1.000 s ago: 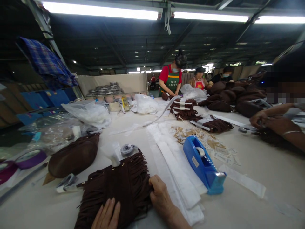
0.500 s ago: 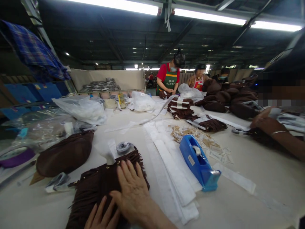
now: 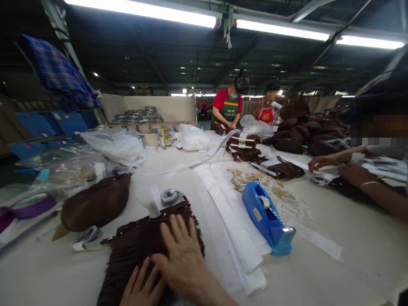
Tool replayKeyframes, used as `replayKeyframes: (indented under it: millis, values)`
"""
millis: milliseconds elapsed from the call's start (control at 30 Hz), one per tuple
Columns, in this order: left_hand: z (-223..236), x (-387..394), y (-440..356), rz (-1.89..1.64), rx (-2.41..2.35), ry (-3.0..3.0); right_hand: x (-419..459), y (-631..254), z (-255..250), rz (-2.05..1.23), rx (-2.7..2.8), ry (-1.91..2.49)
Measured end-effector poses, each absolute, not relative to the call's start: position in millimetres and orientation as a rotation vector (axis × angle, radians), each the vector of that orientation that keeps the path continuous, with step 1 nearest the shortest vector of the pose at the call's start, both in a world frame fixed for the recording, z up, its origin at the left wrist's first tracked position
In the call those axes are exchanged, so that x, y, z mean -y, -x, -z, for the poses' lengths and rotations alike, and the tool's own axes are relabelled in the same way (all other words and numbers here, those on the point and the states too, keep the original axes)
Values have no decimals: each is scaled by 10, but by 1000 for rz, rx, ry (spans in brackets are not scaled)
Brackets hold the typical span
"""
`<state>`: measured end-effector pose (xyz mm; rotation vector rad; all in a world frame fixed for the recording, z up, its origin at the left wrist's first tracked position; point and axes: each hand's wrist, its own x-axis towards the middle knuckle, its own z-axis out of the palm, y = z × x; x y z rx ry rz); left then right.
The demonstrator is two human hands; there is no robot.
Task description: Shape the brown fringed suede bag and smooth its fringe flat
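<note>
Head view: a fringed bag (image 3: pixel 140 240) lies on the pale worktable (image 3: pixel 306 276), at the near edge of the picture, with both of the person's hands upon it.
Bag colour and cloth: dark chocolate brown, matt, suede-like in look.
Bag shape: roughly square and flattened, set at a slant, with its top edge facing away from the person; a plain panel fills the middle.
Fringe: narrow cut strands hang in ragged rows down the left side, and more strands show along the right edge; the near end is hidden by the hands and the picture's edge.
White wrapping (image 3: pixel 153 208): stands up at the bag's top edge.
Right hand (image 3: pixel 186 259): palm down on the bag's right half, fingers extended and slightly parted, clamped on nothing.
Left hand (image 3: pixel 144 282): beside the right one, nearer the picture's bottom, fingers laid out over the bag and not curled round it.
Coiled grey strap (image 3: pixel 170 196): just beyond the bag's top edge.
Rounded brown bag (image 3: pixel 97 204): smooth, lying to the left.
White strips (image 3: pixel 237 231): layered lengthwise, right of the fringed bag.
Blue tape dispenser (image 3: pixel 267 219): beside those strips, on their right.
Co-worker's hands (image 3: pixel 353 175): at the table's right side, over dark material.
</note>
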<state>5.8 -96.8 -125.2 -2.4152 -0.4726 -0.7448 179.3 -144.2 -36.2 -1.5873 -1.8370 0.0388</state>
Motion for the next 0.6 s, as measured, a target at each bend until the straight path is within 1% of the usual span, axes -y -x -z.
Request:
replayKeyframes:
  millis: [67,167,233,333,433,500,600]
  values:
    - [1220,1072,-116,701,620,2394,1445,-1953,652,-98,1802,1732]
    - [1206,1189,-221,665,712,2352,1383,-2166,985,-76,1840,1810]
    - [1240,1206,-271,710,750,2344,1336,-2223,1040,2,1880,1792]
    - [1310,1204,-320,801,847,2342,1355,-2174,965,237,1856,1695]
    - [1312,1233,-367,747,880,2383,1429,-2042,956,357,2018,1473]
    - [1251,1265,-363,724,873,2383,1442,-1977,1059,403,2162,1369]
    - [1096,1331,-214,745,870,2464,1391,-1968,1277,481,2244,1350]
